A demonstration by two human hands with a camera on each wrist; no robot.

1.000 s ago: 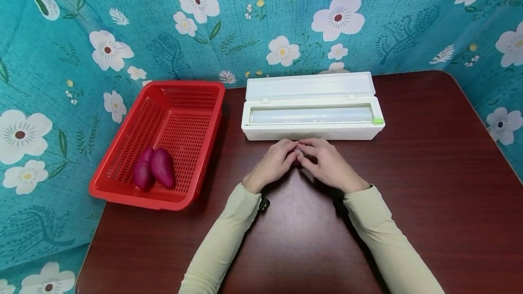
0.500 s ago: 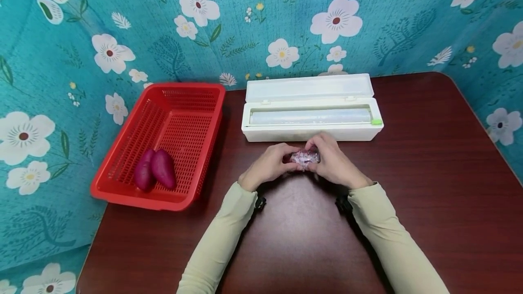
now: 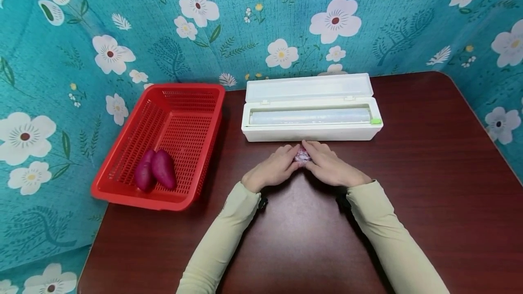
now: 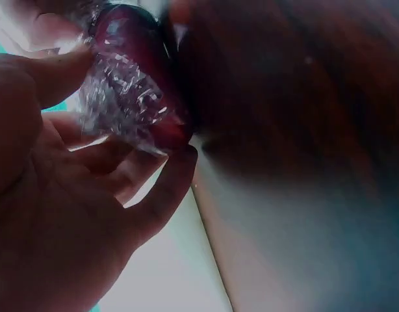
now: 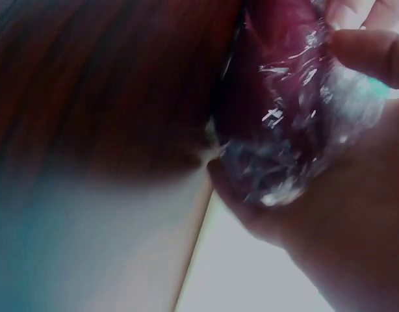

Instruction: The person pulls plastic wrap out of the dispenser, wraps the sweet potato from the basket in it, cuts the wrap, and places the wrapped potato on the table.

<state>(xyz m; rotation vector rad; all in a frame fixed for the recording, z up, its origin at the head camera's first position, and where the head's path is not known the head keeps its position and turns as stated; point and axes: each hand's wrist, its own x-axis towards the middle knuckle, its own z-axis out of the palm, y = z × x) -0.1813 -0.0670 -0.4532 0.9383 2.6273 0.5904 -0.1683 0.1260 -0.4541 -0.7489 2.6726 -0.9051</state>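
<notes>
Between my two hands, just in front of the white cling film box (image 3: 312, 133), lies a purple sweet potato (image 3: 302, 155) covered in crinkled plastic wrap. My left hand (image 3: 274, 168) holds its left side, thumb and fingers curled about one end. The right hand (image 3: 333, 168) grips the opposite side in the same way. Up close in the left wrist view, the wrapped sweet potato (image 4: 134, 65) rests low against the dark table; loose film bunches near the thumb. In the right wrist view, shiny film covers its end. Fingers hide most of it from the head view.
The box stands with its lid (image 3: 308, 89) raised, a roll of cling film (image 3: 310, 116) inside and a green slider (image 3: 376, 121) at its right end. To the left, a red basket (image 3: 185, 126) holds two unwrapped sweet potatoes (image 3: 163, 170). A floral curtain (image 3: 245, 22) hangs behind the table.
Half a second ago the hands were wider apart with more of the wrapped sweet potato showing; now they have closed in around it. The basket and box have stayed put.
</notes>
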